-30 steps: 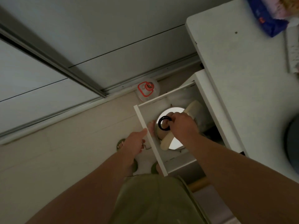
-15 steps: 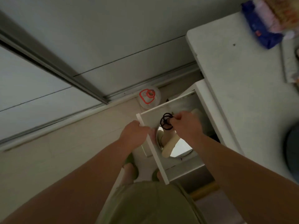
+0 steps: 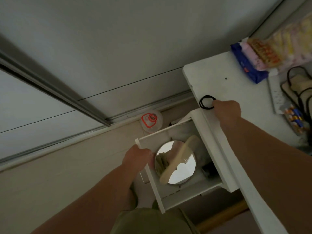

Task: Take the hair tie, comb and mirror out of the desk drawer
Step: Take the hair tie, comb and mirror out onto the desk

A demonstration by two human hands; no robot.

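Note:
The white desk drawer (image 3: 152, 181) is pulled open below the desk top (image 3: 236, 92). A round mirror (image 3: 183, 173) lies flat inside it. A cream comb (image 3: 177, 159) rests diagonally across the mirror. My left hand (image 3: 137, 157) grips the drawer's front edge. My right hand (image 3: 227, 111) is over the desk top near its left edge, and its fingertips pinch a black hair tie (image 3: 206, 102) that lies against the desk surface.
A blue packet (image 3: 244, 65) and other packets, a white power strip (image 3: 276, 97), batteries (image 3: 293, 115) and black cables sit on the desk's far right. A clear lid with red marks (image 3: 151, 120) lies on the floor by the wall.
My right hand lifted the hair tie out of the drawer and carried it up and right onto the desk top. My left hand stayed on the drawer front.

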